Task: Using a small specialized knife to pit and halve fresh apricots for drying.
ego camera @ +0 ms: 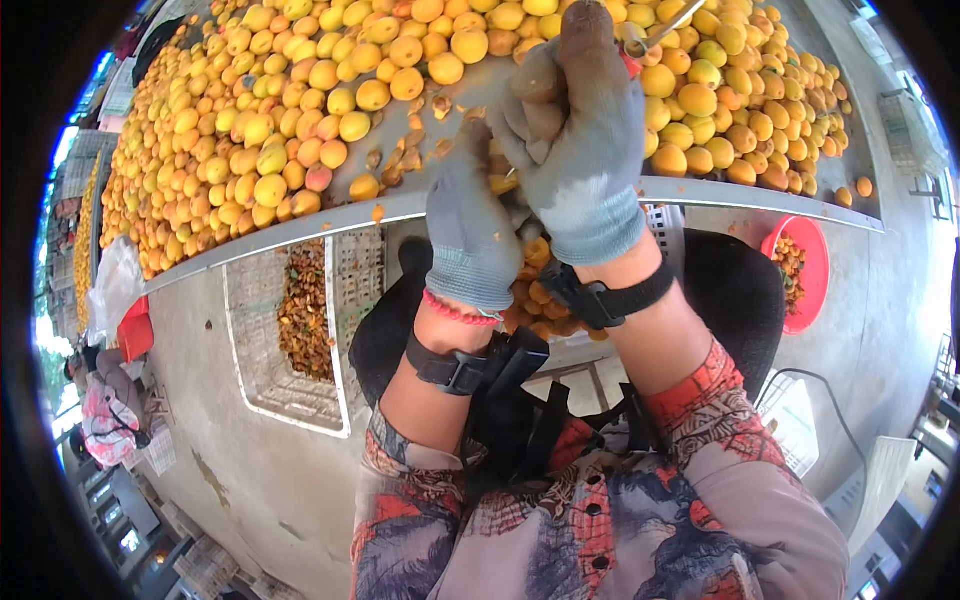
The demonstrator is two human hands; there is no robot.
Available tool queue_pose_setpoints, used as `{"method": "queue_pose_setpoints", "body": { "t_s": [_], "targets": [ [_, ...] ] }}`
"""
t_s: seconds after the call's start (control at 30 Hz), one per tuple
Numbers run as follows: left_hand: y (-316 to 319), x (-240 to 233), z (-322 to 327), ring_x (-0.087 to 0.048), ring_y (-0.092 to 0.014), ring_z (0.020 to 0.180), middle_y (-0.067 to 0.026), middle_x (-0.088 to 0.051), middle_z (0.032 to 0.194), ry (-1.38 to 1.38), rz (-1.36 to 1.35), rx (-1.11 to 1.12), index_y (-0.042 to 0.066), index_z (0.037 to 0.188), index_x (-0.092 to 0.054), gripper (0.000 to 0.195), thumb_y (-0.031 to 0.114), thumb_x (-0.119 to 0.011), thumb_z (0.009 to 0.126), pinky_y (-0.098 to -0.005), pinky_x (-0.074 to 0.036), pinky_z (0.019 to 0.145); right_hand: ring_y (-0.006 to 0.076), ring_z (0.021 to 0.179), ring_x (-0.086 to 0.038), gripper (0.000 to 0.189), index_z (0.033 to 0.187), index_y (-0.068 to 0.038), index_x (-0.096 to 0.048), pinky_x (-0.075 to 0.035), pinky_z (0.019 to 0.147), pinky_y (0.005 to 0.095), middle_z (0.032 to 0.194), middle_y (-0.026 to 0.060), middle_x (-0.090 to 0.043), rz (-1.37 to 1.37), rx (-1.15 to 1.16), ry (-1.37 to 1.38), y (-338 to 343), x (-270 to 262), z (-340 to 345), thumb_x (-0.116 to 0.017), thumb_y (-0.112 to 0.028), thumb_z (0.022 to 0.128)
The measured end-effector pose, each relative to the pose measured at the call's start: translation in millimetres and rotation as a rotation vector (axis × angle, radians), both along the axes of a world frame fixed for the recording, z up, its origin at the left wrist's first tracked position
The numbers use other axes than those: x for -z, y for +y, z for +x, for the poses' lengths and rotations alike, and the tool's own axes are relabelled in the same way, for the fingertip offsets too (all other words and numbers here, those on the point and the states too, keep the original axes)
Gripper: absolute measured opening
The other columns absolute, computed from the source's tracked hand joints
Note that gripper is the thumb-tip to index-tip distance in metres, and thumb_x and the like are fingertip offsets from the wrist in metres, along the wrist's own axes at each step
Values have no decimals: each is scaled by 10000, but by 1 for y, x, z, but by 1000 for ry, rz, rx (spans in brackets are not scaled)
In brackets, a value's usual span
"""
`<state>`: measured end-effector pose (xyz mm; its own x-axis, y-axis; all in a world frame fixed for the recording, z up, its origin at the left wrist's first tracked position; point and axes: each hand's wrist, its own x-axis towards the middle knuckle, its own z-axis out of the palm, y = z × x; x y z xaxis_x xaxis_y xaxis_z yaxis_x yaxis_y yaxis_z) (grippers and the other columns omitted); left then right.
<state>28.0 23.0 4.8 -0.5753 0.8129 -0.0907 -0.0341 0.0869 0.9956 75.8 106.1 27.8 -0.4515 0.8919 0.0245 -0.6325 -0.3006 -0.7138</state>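
My right hand [577, 142], in a stained grey glove, is closed around a thin metal tool [667, 28]. Its shaft sticks out past the fingers to the upper right, and a bit of red shows beside it. Close by on the left, my gloved left hand [471, 202] holds an apricot [501, 182], mostly hidden between the two hands. A small metal tip shows against the fruit. Below my hands, opened apricots [534, 289] lie in a container on my lap side, partly covered by my wrists. Whole apricots [255, 135] are heaped on the metal table [465, 90] ahead.
Apricot stones and scraps [405, 154] lie on the tabletop near its raised edge [757, 196]. A white plastic crate [247, 337] with scraps stands on the floor at left, a red basin [817, 281] at right. Another person [112, 412] sits far left.
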Motion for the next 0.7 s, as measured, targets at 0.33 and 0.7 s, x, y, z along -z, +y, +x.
{"method": "queue_pose_setpoints", "body": {
  "t_s": [0.33, 0.7],
  "targets": [
    [25, 18, 2, -492, -65, 551, 14, -552, 672, -433, 62, -195, 73, 1024, -570, 421, 452, -388, 996, -219, -371, 461, 96, 456, -347, 397, 675, -173, -426, -355, 420, 237, 554, -57, -346, -383, 38, 84, 29, 24, -10, -515, -423, 970],
    [34, 43, 4, -561, -163, 958, -88, -569, 1131, -56, 268, -230, -41, 1214, -502, 404, 285, -349, 1030, -284, -476, 811, 131, 474, -365, 403, 717, -153, -420, -307, 423, 276, 567, -43, -355, -632, -2, 299, 58, 39, -22, -461, -455, 980]
  ]
}}
